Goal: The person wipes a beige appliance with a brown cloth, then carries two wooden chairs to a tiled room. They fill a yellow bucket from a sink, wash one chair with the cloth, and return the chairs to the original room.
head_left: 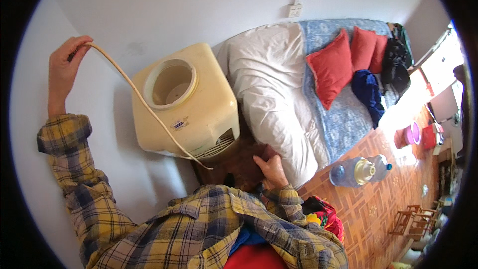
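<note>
My left hand point(69, 63) is raised at the far left in front of the white wall, pinching a cream power cord point(140, 95). Something small and dark shows between its fingers. From there the cord hangs across the cream water dispenser point(190, 119), down to a thin end near its grille. An open round bottle seat point(170, 84) tops the dispenser, with no bottle in it. Low beside the bed, my right hand point(274, 170) holds a small dark red item point(270, 152), probably a cloth. Its fingertips are partly hidden.
A bed with a white sheet point(269, 71) and red cushions point(330, 69) adjoins the dispenser. Large clear water bottles point(347, 173) stand on the wood-patterned floor point(366, 209). A wooden stool point(412, 218) is at the right. A wall socket point(294, 10) sits above the bed.
</note>
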Demonstrator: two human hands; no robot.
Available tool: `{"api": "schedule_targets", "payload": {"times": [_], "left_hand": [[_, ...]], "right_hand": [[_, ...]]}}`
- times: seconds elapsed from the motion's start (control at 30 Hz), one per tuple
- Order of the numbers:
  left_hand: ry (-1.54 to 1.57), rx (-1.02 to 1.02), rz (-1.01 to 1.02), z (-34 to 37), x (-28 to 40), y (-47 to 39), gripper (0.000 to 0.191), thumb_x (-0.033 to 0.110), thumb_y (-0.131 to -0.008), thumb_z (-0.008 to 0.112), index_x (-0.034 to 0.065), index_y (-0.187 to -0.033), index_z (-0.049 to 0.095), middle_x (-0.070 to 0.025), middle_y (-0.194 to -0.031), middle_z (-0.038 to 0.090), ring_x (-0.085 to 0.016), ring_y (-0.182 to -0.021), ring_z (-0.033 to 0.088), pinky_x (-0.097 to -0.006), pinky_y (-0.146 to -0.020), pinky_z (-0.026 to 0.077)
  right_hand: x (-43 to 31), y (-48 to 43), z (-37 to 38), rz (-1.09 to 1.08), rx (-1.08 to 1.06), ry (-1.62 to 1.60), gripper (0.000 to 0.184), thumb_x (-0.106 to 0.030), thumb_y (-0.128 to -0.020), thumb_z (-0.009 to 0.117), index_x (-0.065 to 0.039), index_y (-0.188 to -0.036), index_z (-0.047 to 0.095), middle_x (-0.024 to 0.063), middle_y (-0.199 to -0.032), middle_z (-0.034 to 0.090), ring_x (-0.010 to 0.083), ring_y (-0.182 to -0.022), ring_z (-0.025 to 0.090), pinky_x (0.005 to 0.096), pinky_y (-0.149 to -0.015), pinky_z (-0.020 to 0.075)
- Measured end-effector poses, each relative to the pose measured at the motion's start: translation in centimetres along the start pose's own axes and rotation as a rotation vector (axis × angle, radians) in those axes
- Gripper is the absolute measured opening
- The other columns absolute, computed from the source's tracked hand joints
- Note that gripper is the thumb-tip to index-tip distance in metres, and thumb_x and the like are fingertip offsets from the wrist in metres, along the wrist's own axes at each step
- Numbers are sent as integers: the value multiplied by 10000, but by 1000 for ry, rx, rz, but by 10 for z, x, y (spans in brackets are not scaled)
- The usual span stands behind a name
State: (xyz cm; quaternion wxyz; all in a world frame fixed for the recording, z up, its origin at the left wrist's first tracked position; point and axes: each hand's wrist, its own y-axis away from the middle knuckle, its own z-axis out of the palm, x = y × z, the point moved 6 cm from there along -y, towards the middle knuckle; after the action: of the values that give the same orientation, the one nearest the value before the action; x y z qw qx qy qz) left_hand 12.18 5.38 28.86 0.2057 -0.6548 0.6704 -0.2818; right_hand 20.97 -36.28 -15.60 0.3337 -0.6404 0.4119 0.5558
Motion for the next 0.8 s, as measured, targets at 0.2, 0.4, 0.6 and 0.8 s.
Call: {"api": "schedule_targets", "payload": {"times": [0.2,0.4,0.6,0.8], "left_hand": [[411,253,-515,70,-70,64,161,124,-920,651,24,-1039,697,32,-816,630,-47,-734,544,-200,-661,457],[558,428,-856,156,-74,147,162,122,-909,647,15,-1024,687,26,-825,629,-55,-722,537,-210,-663,457],[584,559,-810,202,-69,165,134,20,-894,616,-4,-1015,669,-8,-869,659,-70,-792,573,-230,-721,479],[494,534,-773,200,-61,160,128,17,-889,625,2,-1009,667,-40,-868,657,-97,-773,589,-237,-708,484]], "right_hand": [[-230,-36,-20,-459,174,-261,333,-29,-872,661,51,-1186,588,108,-1172,639,156,-1092,583,299,-945,447],[-225,-146,78,-685,44,597,310,-81,-774,642,-35,-1080,668,157,-1192,614,364,-1083,568,429,-954,450],[-201,-246,117,-756,-140,813,496,3,-652,577,-123,-1124,661,131,-1090,603,463,-1071,470,490,-973,411],[-224,-352,175,-771,-272,907,490,-4,-722,515,-154,-1163,666,107,-1166,610,406,-1088,488,456,-982,400]]}}
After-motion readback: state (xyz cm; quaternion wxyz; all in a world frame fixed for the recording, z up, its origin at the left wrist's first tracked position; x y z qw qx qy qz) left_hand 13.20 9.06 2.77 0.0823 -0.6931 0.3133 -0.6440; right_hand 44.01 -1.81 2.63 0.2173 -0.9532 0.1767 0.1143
